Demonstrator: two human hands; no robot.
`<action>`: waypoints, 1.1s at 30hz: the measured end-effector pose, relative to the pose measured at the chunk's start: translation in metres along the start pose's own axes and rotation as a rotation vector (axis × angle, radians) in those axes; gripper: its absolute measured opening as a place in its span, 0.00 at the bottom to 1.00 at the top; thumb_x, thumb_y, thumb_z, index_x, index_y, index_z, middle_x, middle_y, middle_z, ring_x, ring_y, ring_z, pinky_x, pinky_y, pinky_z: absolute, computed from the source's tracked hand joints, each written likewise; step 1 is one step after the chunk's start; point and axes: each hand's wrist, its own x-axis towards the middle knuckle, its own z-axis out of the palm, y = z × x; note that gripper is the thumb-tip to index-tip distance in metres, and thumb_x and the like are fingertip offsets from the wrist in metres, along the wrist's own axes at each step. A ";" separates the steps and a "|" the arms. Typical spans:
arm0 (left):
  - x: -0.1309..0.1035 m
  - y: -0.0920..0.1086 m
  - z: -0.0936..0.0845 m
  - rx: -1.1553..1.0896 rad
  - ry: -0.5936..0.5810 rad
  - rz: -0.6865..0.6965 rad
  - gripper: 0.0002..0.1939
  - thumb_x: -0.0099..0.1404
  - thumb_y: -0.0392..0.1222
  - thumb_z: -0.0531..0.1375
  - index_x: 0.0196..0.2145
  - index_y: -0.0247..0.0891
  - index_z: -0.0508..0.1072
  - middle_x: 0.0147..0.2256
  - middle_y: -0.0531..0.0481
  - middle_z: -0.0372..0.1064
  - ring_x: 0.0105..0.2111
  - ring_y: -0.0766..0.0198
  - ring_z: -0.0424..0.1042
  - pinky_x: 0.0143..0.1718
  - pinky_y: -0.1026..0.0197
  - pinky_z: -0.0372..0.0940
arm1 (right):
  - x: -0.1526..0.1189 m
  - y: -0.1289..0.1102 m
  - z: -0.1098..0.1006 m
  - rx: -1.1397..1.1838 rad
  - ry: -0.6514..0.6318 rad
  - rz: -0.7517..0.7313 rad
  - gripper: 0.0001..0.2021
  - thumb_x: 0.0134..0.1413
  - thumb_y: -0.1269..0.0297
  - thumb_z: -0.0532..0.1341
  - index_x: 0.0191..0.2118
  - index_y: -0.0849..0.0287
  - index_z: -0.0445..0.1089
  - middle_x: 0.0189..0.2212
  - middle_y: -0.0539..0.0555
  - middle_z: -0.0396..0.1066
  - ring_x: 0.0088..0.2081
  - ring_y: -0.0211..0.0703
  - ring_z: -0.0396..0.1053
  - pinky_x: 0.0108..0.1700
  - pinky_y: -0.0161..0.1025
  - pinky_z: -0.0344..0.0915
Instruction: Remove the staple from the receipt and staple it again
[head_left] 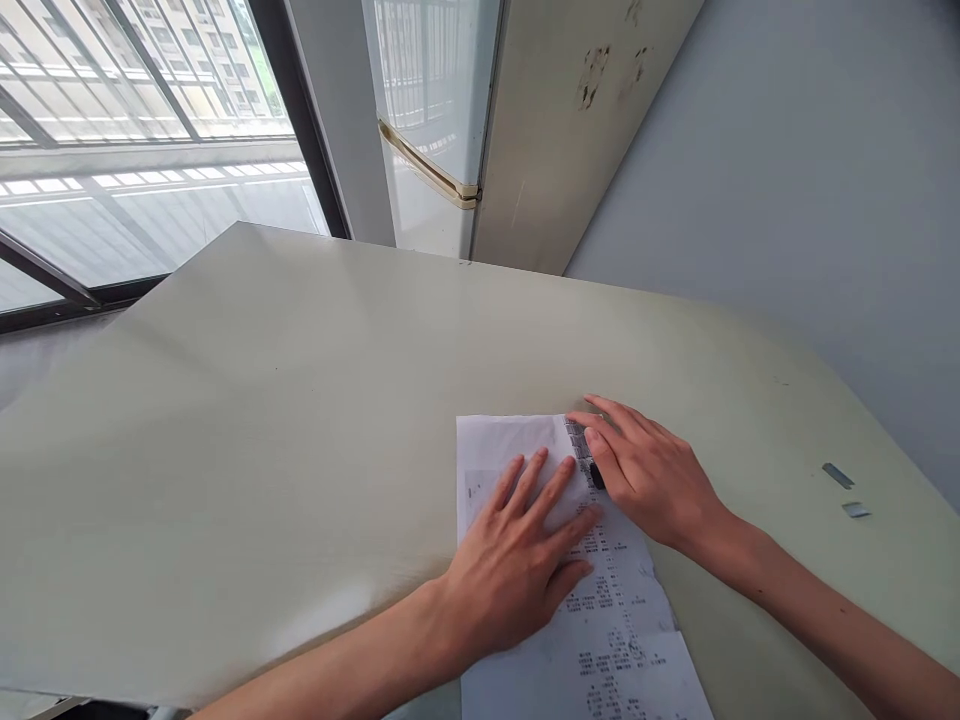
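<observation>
A white printed sheet of paper (517,690) lies on the pale table, its upper part showing a folded flap. Spread flat across it is my left hand (517,560), fingers apart and pressing on the paper. My right hand (652,475) rests at the sheet's upper right edge, its fingers stretched out over a dark printed strip. A small black object (597,476) shows beside the right palm, partly covered by it; whether the hand grips it is hidden.
Two small grey strips (838,475) lie on the table (300,400) at the right. Beyond the far edge stand a fridge (442,100) with a beige handle and a plain wall (810,150). A window (150,200) is at the left.
</observation>
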 end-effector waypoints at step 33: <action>-0.016 -0.040 -0.031 0.004 -0.041 0.103 0.26 0.80 0.53 0.54 0.71 0.51 0.64 0.76 0.50 0.43 0.76 0.43 0.41 0.75 0.37 0.48 | -0.025 0.031 0.006 0.272 0.276 -0.333 0.16 0.76 0.61 0.52 0.62 0.51 0.68 0.58 0.57 0.75 0.58 0.53 0.72 0.59 0.54 0.67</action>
